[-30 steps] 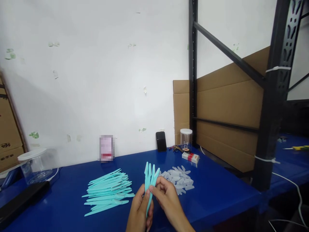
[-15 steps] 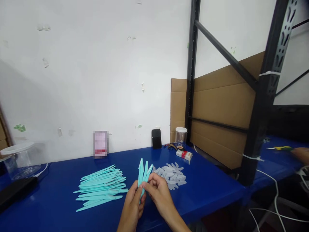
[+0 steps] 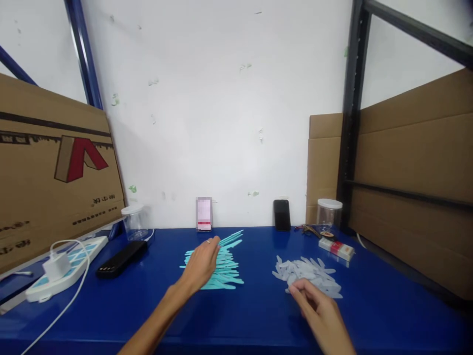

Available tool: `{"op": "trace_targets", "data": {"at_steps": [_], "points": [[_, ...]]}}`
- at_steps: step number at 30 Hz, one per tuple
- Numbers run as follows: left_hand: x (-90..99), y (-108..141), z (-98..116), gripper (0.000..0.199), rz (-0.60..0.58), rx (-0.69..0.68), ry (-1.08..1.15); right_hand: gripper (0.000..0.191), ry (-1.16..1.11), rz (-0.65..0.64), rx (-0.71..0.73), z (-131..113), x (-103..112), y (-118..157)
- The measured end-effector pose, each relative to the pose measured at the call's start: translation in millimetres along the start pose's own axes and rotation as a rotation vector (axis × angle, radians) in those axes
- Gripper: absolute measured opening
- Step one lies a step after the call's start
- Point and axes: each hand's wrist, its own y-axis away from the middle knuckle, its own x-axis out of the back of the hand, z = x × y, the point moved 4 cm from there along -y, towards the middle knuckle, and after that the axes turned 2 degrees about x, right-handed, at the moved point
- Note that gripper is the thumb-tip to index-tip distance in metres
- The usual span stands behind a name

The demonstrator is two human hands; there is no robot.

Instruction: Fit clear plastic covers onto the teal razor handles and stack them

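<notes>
Many thin turquoise sticks [image 3: 225,268] lie in a pile on the blue table [image 3: 258,315]. Over the pile's upper left part is my left hand [image 3: 202,261], its fingers wrapped round some of the turquoise sticks, whose ends point up and to the right. At the near left edge of a heap of translucent whitish pieces [image 3: 314,273] is my right hand [image 3: 314,301], thumb and index finger together; whether a piece is between them is too small to tell.
Against the wall stand a pink-screened phone [image 3: 204,215] and a black phone [image 3: 282,215]. Clear jars [image 3: 328,217] stand at both sides. A red-and-white box [image 3: 336,248] lies right; a black device [image 3: 121,259] and power strip [image 3: 76,261] lie left.
The view has turned left. My hands have parted: the left moved onto the turquoise pile with sticks, the right to the whitish heap.
</notes>
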Motion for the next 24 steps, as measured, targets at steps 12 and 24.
{"op": "trace_targets", "data": {"at_steps": [12,24], "points": [[13.9,-7.4,-62.4,0.034,-0.151,-0.203,-0.429,0.040,0.067,0.044,0.054,-4.2,-4.9,3.5],[29.3,-4.5,-53.8,0.037,-0.081,-0.249,-0.358,0.036,-0.041,0.080,0.065,-11.9,-3.4,3.9]]}}
